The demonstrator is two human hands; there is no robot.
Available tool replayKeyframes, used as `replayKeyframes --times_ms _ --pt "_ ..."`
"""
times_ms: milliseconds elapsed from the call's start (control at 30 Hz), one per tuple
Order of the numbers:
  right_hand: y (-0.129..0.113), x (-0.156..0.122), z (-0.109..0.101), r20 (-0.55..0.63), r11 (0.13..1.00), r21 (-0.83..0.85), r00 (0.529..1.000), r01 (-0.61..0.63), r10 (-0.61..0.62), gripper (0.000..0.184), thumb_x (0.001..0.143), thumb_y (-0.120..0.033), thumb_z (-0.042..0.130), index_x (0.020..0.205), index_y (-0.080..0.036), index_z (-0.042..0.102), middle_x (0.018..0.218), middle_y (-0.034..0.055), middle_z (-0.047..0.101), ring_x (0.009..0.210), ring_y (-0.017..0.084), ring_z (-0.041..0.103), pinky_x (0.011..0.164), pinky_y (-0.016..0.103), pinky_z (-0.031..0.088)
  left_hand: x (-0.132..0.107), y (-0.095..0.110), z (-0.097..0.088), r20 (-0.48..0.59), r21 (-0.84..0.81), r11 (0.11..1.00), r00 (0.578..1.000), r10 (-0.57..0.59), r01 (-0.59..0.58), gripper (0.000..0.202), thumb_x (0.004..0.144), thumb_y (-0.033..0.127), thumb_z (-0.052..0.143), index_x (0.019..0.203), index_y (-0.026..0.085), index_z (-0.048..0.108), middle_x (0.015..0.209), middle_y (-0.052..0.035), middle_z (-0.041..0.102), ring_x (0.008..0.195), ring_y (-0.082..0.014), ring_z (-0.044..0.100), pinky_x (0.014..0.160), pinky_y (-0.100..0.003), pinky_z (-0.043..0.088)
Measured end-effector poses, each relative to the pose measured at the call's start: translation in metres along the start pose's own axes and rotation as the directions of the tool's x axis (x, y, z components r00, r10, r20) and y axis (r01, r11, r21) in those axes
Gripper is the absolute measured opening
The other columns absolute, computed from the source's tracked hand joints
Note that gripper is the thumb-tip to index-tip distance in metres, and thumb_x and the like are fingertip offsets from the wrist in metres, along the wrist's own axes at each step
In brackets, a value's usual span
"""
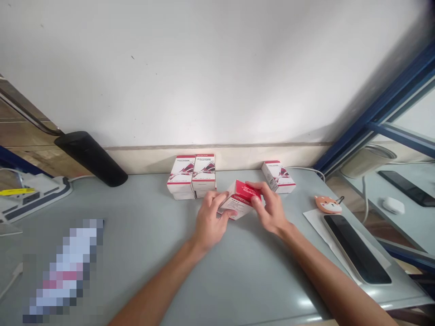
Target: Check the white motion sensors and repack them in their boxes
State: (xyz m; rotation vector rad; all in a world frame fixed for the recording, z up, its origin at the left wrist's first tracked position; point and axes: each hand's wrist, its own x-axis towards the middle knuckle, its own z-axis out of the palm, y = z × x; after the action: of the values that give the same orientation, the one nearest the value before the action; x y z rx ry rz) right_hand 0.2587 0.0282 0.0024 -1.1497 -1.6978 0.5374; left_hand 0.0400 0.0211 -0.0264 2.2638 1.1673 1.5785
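Between my two hands is a small red-and-white carton (239,202), tilted, its red end facing up and to the right. My left hand (211,218) grips its left side, with the thumb along the lower face. On the right, my right hand (270,206) has its fingers and thumb on the red end. Behind my left hand, similar cartons (181,174) stand in two stacks side by side, near the wall. Another such carton (279,175) rests by itself behind my right hand.
A black cylinder (91,158) leans at the back left. To the right lie a smartphone (356,249), a white sheet (317,222) and an orange animal-face case (328,204). A blurred-out object (64,271) lies at the front left. A blue frame (377,104) edges the table's right side.
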Motion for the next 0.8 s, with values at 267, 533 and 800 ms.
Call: replayKeyframes --times_ms 267,533,800 --pt "-0.032 0.012 -0.003 0.135 0.705 0.453 0.823 -0.546 0.551 0.051 0.091 -0.07 0.066 0.08 -0.021 0.07 0.066 -0.0002 0.059 0.06 0.018 0.055 0.056 0.031 0.042 0.0 0.011 -0.007 -0.009 0.076 0.923 0.925 0.379 -0.377 0.059 0.08 0.003 0.075 0.128 0.031 0.056 0.15 -0.0122 0.044 0.14 -0.0337 0.057 0.106 -0.053 0.061" --pt "-0.037 0.012 -0.004 0.519 0.318 0.638 0.696 -0.701 0.496 0.036 0.078 -0.038 0.09 0.106 -0.029 0.068 0.109 -0.0012 0.066 0.075 0.013 0.06 0.062 0.025 0.05 -0.005 0.027 -0.006 0.147 0.138 0.836 0.845 0.514 -0.532 0.058 0.081 0.011 0.073 0.131 0.036 0.06 0.148 -0.008 0.056 0.141 -0.0271 0.057 0.112 -0.047 0.054" --pt "-0.03 0.011 -0.001 -0.102 0.795 0.557 0.931 -0.238 0.35 0.007 0.095 -0.034 0.07 0.095 -0.027 0.068 0.09 -0.0006 0.058 0.072 0.014 0.052 0.067 0.029 0.044 0.005 0.031 -0.012 0.064 0.225 0.857 0.884 0.462 -0.464 0.053 0.076 0.007 0.068 0.122 0.03 0.063 0.127 -0.0098 0.063 0.134 -0.0258 0.058 0.104 -0.04 0.044"
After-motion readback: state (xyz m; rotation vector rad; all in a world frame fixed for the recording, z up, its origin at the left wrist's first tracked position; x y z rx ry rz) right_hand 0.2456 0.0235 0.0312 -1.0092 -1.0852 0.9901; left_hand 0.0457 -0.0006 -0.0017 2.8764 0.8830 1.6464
